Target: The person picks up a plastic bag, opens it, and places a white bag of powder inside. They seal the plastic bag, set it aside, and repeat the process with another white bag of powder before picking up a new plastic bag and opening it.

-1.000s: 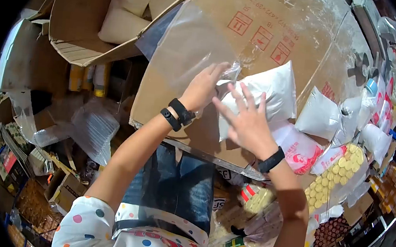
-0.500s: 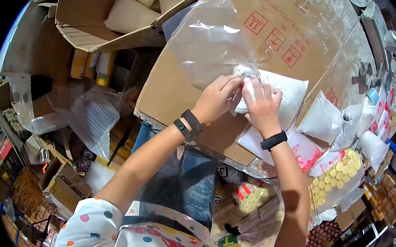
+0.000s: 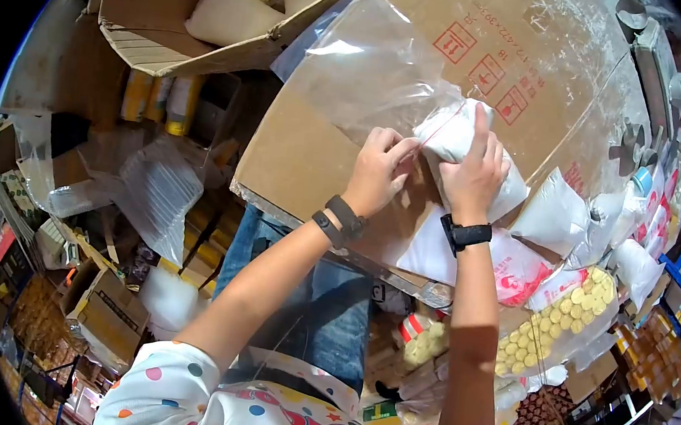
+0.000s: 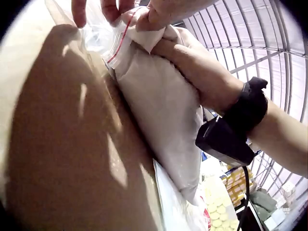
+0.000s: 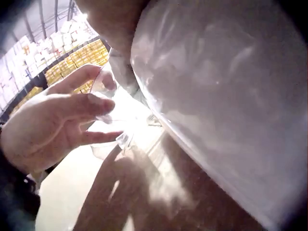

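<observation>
A plastic bag of white powder (image 3: 510,199) lies on the big cardboard box (image 3: 307,138) before me, a red zip line (image 4: 126,38) crossing its upper end. My left hand (image 3: 378,171) pinches the clear plastic beside that line with thumb and fingertips. On the filled part, my right hand (image 3: 473,177) grips the bag, index finger stretched along it and thumb against its near side. Clear film (image 3: 365,61) spreads over the cardboard at the bag's left. In the right wrist view, the powder bag (image 5: 221,91) hides much of the right hand, while the left hand (image 5: 53,115) holds thin clear plastic.
At the upper left stands an open carton (image 3: 150,6) with cream-coloured full bags. Right of my hands lie a white filled bag (image 3: 554,208), a pink-printed bag (image 3: 517,268) and a clear pack of yellow rounds (image 3: 553,322).
Both hands moved from spread over the bag to bunched at its upper end. The right hand has since shifted onto the filled part, the left to the end, and the red line now shows.
</observation>
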A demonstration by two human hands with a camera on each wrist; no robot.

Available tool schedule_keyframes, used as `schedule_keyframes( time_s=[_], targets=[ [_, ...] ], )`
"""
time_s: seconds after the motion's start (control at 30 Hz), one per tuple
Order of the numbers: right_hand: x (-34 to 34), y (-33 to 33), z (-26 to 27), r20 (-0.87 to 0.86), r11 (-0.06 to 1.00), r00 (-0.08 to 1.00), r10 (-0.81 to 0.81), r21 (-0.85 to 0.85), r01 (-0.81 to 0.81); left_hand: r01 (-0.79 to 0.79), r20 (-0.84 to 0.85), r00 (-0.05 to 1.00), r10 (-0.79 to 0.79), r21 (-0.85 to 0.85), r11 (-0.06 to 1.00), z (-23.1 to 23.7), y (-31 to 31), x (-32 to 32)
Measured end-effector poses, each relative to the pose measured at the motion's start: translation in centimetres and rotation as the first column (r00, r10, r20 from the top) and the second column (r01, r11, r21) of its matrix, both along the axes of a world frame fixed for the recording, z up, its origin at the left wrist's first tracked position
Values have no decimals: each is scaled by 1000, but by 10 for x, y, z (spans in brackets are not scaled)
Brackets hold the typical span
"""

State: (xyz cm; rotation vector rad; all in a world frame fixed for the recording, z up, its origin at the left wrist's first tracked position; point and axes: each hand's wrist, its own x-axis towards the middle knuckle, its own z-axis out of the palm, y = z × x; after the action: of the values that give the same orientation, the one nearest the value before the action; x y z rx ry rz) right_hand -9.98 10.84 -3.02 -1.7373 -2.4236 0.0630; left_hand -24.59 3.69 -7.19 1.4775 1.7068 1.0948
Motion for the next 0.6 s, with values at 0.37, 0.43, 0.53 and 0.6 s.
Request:
schedule_keyframes(
  time_s=[0.37, 0.43, 0.53, 0.6],
  targets=[
    [-1, 32, 5, -26, 894, 987, -160, -429, 133, -76, -19, 997, 76, -1, 997, -11, 36, -6],
    [2, 40, -3, 0, 916, 992, -129, -383, 119, -22, -86, 996, 20, -13, 1000, -13, 42, -8],
    [17, 38, 3, -136, 963, 989, 52, -254, -86, 1, -73, 997, -3, -35, 999, -13, 47, -12],
    [24, 29, 12, -143, 934, 949, 283, -185, -306, 43, -14, 999, -43, -45, 998, -9, 52, -6]
  ],
)
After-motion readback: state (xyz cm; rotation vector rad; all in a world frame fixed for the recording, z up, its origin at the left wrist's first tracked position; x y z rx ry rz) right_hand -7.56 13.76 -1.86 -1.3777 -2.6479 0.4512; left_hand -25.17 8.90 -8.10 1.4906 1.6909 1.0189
